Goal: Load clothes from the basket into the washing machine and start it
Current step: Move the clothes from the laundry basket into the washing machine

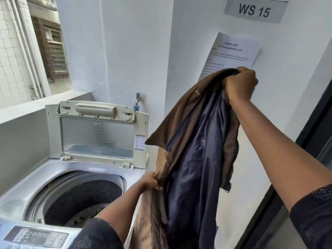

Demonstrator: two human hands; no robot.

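So the brown jacket (194,141) with the dark blue lining is up in the air, hanging just to the right of the washing machine (27,186), not inside it. It's opened out so the lining faces the camera, and its bottom end drops out of view at the lower edge.

The right hand (240,85) is raised high, with its fingers balled tight around the bunched collar end. The left hand (150,182) is lower down, fingers curled around a fold of the brown edge, right by the machine's right rim. Both arms have dark patterned sleeves pushed up.

The machine is a top loader and its lid (97,135) stands upright at the back, with a see-through panel in it. The drum (80,200) is open and dark inside, and I can't tell if anything's in there. The control panel (36,236) sits at the front, nearest the camera.

Behind the lid there's a tap (138,99) on the white wall. Higher up on the right is a sign (254,10) reading "WS 15", with a printed sheet (231,53) under it, partly hidden by the jacket. There's a window opening (36,47) on the far left.
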